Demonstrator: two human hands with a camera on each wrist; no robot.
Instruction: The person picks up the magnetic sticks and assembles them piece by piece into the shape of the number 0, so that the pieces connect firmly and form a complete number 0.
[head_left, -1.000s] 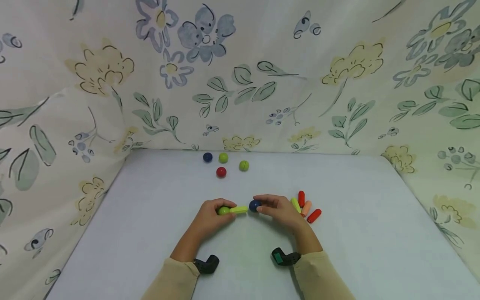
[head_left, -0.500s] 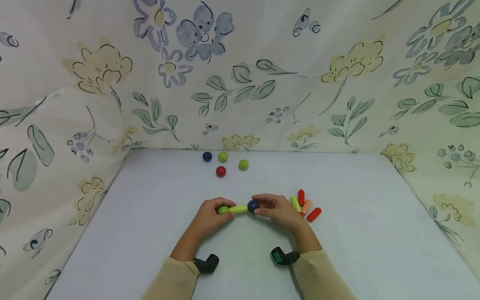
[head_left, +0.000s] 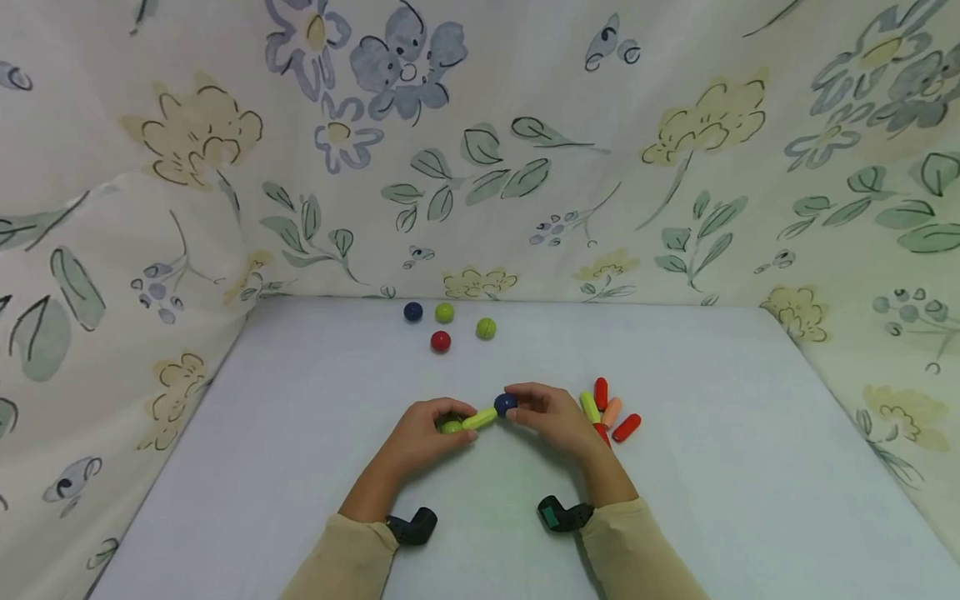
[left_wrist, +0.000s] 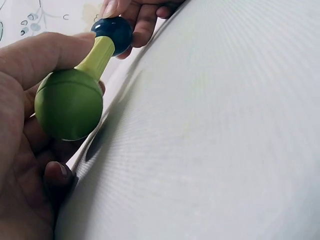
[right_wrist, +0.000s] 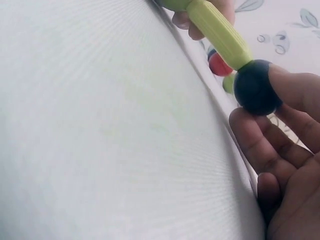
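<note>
at a white table (head_left: pixel 750 467), a person holds a lime rod (head_left: pixel 480 418) with a ball touching each end.
the left hand (head_left: pixel 424 432) curls round the green ball (left_wrist: pixel 69 106); the right hand (head_left: pixel 561 423) pinches the dark blue ball (right_wrist: pixel 256 87). loose rods (head_left: pixel 612 412) lie just beside the right hand; four balls (head_left: pixel 441 342) sit farther back.

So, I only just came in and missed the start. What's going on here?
A person's left hand holds a green ball while their right hand grips a dark blue ball. A yellow-green stick spans between the two, touching both. Farther back on the table, a red ball lies near three others, and an orange stick lies among more sticks near the right hand.
</note>
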